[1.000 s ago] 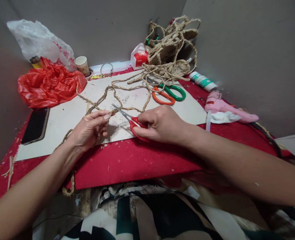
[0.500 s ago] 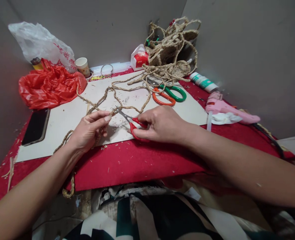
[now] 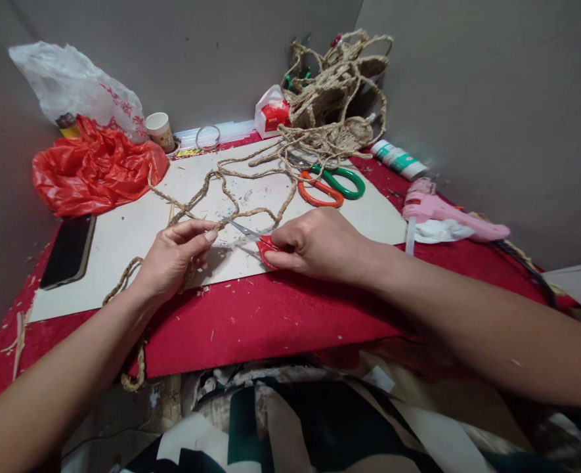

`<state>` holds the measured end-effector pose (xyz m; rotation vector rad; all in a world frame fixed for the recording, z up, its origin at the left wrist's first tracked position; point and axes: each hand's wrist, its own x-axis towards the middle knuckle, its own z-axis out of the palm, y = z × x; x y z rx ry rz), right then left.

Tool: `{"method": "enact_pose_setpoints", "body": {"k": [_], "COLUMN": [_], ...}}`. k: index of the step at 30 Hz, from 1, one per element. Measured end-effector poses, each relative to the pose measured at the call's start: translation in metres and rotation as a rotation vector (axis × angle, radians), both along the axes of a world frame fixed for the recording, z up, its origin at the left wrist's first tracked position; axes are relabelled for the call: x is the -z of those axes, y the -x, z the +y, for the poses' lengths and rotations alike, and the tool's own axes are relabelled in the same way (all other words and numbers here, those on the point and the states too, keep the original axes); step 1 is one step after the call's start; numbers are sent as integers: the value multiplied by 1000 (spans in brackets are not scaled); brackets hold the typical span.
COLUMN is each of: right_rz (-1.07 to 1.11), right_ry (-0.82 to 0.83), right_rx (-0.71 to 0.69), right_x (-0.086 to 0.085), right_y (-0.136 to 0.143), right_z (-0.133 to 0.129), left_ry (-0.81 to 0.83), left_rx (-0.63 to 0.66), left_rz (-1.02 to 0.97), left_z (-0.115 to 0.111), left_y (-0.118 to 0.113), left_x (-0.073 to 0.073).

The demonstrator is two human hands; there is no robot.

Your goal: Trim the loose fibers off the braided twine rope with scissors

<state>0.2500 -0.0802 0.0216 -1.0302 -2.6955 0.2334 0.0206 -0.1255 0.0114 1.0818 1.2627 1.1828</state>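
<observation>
Between thumb and fingertips, my left hand (image 3: pixel 182 253) pinches a braided straw rope (image 3: pixel 258 212) over the white board (image 3: pixel 123 246). My right hand (image 3: pixel 317 246) grips small red-handled scissors (image 3: pixel 265 248), their handles squeezed together. The scissor tips are right at the rope, just to the right of my left fingertips; whether they touch it I cannot tell. The rope winds back across the board toward a large straw bundle (image 3: pixel 339 98), and one end hangs over the table's front edge below my left wrist.
Larger scissors with green and orange handles (image 3: pixel 346 184) lie behind my right hand. A pink glue gun (image 3: pixel 448 210) and a white-green bottle (image 3: pixel 399 159) are at the right. On the left are a phone (image 3: pixel 68 251), a red plastic bag (image 3: pixel 98 171) and a paper cup (image 3: pixel 159 130).
The handles of the red scissors have come together, and the blades lie closer to each other. My left hand keeps its pinch on the rope.
</observation>
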Motion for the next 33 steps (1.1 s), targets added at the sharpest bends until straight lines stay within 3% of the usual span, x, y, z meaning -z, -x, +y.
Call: {"method": "enact_pose_setpoints", "body": {"k": [5, 10, 14, 20, 27, 33], "right_rz": [65, 70, 97, 162, 50, 116], "right_ry": [53, 91, 97, 154, 222, 235], "right_rx": [11, 135, 179, 177, 135, 2], "right_x": [1, -1, -1, -4, -9, -1], "right_y": [-2, -2, -2, -3, 0, 1], "right_z": [3, 7, 9, 6, 1, 1], "left_ry": [21, 103, 107, 64, 28, 48], "left_rx": [-15, 9, -17, -36, -22, -24], "left_rz": [-16, -132, -99, -82, -27, 45], "left_z": [-1, 0, 0, 0, 0, -1], "left_y": [-2, -1, 0, 2, 3, -1], "left_x": [-4, -8, -9, -6, -3, -7]}}
